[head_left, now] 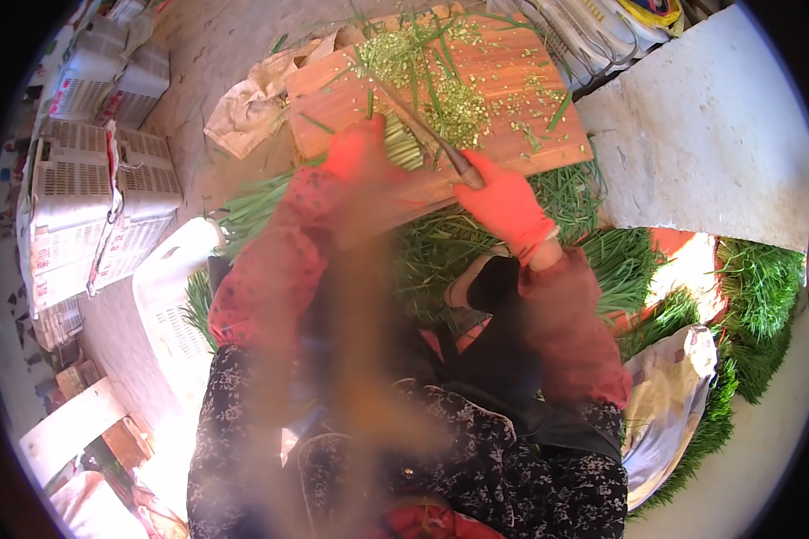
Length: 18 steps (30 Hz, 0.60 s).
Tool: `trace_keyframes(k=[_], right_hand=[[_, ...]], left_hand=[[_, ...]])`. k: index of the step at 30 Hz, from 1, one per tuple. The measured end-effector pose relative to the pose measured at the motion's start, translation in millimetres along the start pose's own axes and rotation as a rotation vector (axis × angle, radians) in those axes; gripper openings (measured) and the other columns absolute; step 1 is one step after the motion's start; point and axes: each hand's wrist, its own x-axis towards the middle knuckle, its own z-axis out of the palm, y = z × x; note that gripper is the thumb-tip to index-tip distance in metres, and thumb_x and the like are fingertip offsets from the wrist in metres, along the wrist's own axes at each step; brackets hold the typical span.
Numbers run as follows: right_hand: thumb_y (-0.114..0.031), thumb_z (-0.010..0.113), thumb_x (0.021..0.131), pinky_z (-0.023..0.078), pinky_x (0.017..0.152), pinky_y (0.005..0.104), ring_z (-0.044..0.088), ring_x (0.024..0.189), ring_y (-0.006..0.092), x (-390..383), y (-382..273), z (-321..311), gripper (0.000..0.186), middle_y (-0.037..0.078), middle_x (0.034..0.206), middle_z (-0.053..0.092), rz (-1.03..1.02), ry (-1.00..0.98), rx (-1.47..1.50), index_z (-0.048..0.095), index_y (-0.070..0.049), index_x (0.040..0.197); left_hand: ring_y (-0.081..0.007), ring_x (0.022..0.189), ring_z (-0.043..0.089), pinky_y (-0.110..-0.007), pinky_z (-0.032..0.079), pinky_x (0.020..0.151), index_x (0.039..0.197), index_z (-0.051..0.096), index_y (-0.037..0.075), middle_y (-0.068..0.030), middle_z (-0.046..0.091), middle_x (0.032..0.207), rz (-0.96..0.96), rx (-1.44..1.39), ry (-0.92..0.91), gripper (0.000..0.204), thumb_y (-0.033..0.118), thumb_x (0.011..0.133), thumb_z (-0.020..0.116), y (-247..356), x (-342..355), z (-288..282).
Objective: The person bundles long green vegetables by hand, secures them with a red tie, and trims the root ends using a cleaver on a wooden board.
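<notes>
My right hand (510, 205), in an orange-red glove, is closed around the handle of a long knife (422, 128). Its blade reaches up and left over a wooden cutting board (521, 81). My left hand (358, 151), gloved alike, grips a bundle of green stalks (403, 146) at the board's near edge, with the cut ends beside the blade. Long leaves (259, 205) of the bundle trail off to the left, under my forearm. Chopped green pieces (454, 112) lie heaped across the board beyond the knife. A blurred smear covers part of my left forearm.
More long green leaves (440, 256) lie below the board, and bundles (760, 287) stand at the right. White crates (72, 207) line the left side. Crumpled brown paper (247, 108) is on the floor beside the board. A pale panel (701, 126) rises at the right.
</notes>
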Motion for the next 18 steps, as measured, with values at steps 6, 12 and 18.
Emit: trace_keyframes(k=[6,12,18], right_hand=[[-0.030,0.066,0.083,0.051,0.074,0.0384,0.065,0.086,0.0337,-43.5,-23.6,-3.9,0.051,0.022,0.094,0.065,-0.085,0.275,0.384,0.053,-0.014,0.130],[-0.027,0.060,0.089,0.051,0.061,0.0412,0.065,0.065,0.0338,-23.9,-29.8,-0.7,0.031,0.015,0.071,0.065,0.344,0.115,0.390,0.062,-0.009,0.115],[-0.025,0.058,0.090,0.050,0.063,0.0469,0.063,0.071,0.0395,-47.5,-16.9,18.0,0.029,0.018,0.077,0.066,0.087,0.223,-0.060,0.061,-0.010,0.114]], left_hand=[[-0.0390,0.102,0.060,-0.044,0.049,0.084,0.107,0.054,-0.002,-0.0223,0.062,0.106,0.018,0.009,0.014,0.075,0.040,0.053,0.086,-2.6,3.4,5.7],[-0.0399,0.099,0.061,-0.045,0.049,0.084,0.109,0.053,-0.001,-0.0223,0.062,0.103,-0.021,-0.017,-0.015,0.072,0.036,0.055,0.086,1.3,3.9,3.0],[-0.0399,0.097,0.061,-0.047,0.049,0.081,0.109,0.052,0.002,-0.0220,0.063,0.100,-0.031,-0.019,0.003,0.067,0.032,0.059,0.084,-3.9,5.5,12.5]])
